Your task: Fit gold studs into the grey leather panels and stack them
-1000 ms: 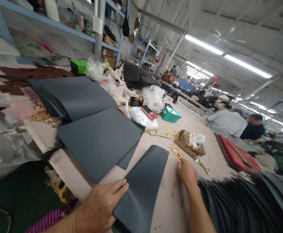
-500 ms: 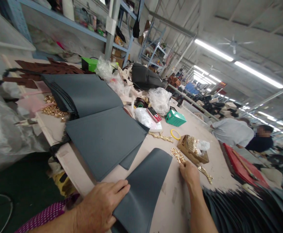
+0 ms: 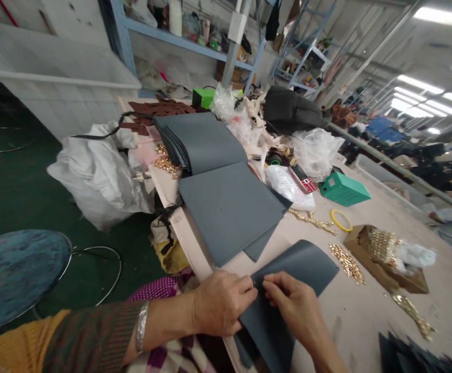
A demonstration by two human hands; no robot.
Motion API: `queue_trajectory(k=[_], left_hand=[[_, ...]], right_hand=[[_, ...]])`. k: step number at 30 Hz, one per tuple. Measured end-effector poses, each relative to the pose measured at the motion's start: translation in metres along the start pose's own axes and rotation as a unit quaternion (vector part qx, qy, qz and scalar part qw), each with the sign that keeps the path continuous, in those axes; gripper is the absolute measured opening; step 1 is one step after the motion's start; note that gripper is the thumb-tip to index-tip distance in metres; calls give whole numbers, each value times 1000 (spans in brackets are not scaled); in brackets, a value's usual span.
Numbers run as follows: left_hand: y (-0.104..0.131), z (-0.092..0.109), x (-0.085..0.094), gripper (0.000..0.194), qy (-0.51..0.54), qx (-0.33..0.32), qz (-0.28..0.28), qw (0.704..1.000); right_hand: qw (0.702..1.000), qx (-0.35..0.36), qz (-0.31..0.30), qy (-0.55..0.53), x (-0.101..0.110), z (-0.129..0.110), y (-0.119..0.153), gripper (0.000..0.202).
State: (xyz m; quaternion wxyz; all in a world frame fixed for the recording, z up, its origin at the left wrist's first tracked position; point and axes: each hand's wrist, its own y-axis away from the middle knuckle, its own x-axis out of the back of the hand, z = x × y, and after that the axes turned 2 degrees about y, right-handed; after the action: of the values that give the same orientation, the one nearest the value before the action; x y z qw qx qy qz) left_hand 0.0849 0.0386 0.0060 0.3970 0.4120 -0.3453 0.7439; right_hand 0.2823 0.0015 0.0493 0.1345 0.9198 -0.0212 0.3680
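A dark blue-grey sheet of leather-like material (image 3: 307, 261), curved and folded over, lies at the table's near edge. My left hand (image 3: 221, 303) is closed on its left edge. Close beside it, my right hand (image 3: 297, 305) holds thumb and fingertips pinched together just over the sheet; whatever is between them is too small or hidden to make out. To the right of the sheet is a loose pile of small gold metal pieces (image 3: 346, 263). More flat sheets of the same material (image 3: 233, 207) lie stacked beyond my hands.
A cardboard box (image 3: 408, 277) with gold pieces and plastic sits right, near a yellow ring (image 3: 341, 220) and a gold strand (image 3: 414, 313). Farther back are a red phone (image 3: 303, 180) and a green box (image 3: 344, 189). Dark pieces (image 3: 412, 355) fill the lower right corner. A round stool (image 3: 19, 274) stands left.
My right hand has left the gold pile and come left to the sheet, beside my left hand. The left hand now grips the sheet's edge. The view has turned left.
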Motion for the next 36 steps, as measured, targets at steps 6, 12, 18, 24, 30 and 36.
queue_trajectory(k=[6,12,18,24,30,36], left_hand=[[0,-2,-6,34,-1,-9,11,1000],[2,2,0,42,62,25,-10,998],[8,-2,-15,65,80,45,34,995],[11,-9,-47,65,48,54,86,994],[10,-8,-41,63,35,59,88,994],[5,-6,-28,61,38,60,88,994]], right_hand=[[992,10,-66,108,-5,-19,-9,22],[995,-19,-72,68,-5,-24,-12,16],[993,-73,-90,32,-5,-24,-21,12],[978,-147,-122,90,0,-35,-34,5],[970,-138,-134,147,1,-38,-38,6],[991,-69,18,115,-5,-39,-10,14]])
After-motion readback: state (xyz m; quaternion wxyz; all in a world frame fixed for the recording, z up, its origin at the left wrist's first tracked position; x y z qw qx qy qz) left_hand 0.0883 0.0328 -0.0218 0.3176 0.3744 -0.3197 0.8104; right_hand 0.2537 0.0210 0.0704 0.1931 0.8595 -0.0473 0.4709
